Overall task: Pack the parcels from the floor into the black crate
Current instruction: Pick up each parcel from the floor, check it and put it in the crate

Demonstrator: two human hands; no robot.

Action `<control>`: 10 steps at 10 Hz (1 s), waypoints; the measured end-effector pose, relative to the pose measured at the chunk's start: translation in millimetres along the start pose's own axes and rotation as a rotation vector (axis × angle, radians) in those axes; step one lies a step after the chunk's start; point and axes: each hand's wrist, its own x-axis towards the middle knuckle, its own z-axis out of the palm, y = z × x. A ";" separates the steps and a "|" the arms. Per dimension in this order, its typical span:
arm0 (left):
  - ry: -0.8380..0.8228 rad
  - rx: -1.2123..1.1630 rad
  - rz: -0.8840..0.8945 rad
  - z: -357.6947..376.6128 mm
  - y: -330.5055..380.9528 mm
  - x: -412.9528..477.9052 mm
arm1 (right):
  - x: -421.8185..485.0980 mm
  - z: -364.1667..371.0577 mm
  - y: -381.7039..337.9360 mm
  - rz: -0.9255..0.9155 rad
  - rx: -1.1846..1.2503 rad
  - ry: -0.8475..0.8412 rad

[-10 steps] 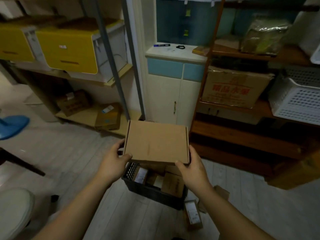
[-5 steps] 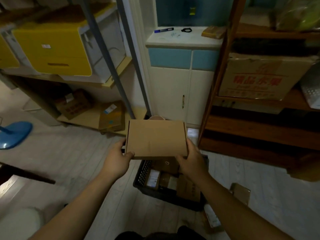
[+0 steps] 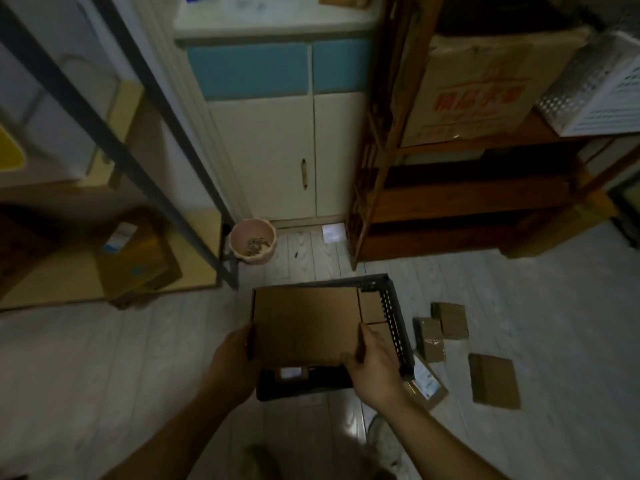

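**Flat carton over the crate: lowering step**

Lower centre of the head view: a flat brown carton [image 3: 306,325] is held level over the black crate [image 3: 394,327], covering most of its opening. Only the crate's far rim, right perforated wall and near wall show around it.

Left hand [image 3: 232,362]: clamped on the carton's left edge near the close corner, thumb on top; fingers underneath are hidden. Right hand [image 3: 375,370]: closed on the right near corner, thumb along the side edge. Both hands are fully engaged on this one carton, nothing else held.

Crate contents: smaller brown parcels visible in the far right corner beside the carton, and a white label [image 3: 290,373] showing at the near edge below it. Whether the carton already rests on them cannot be told.

Right of the crate, on the floor: loose parcels [image 3: 450,320] remain, including one flat piece [image 3: 494,381] further out and a labelled one [image 3: 426,385] touching the crate's near right corner. Task judged partly done.

Upper part of frame: cabinet, shelving, a pink bowl [image 3: 253,240]. Not relevant.

Judgement on the step: keep the carton flat, square its edges with the crate walls before release, and lower the far edge first so fingers underneath can slide out without pinching. Risk: the carton bridging uneven parcels and rocking.
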 end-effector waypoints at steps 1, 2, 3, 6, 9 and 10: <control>-0.096 0.042 -0.084 26.3 -31.9 44.8 | 29.4 30.1 26.7 0.073 -0.063 -0.044; -0.210 0.151 -0.138 73.1 -74.1 92.6 | 69.1 62.3 65.9 0.151 -0.156 -0.113; -0.287 0.240 -0.172 128.9 -115.9 137.0 | 114.4 96.3 112.3 0.149 -0.249 -0.165; -0.354 0.290 -0.220 267.4 -233.1 238.6 | 221.5 200.8 245.0 0.154 -0.367 -0.346; -0.363 0.368 -0.217 328.2 -287.1 291.5 | 274.4 275.9 312.9 0.317 -0.357 -0.494; -0.342 0.325 -0.204 340.2 -299.7 304.8 | 284.4 288.1 317.5 0.355 -0.314 -0.463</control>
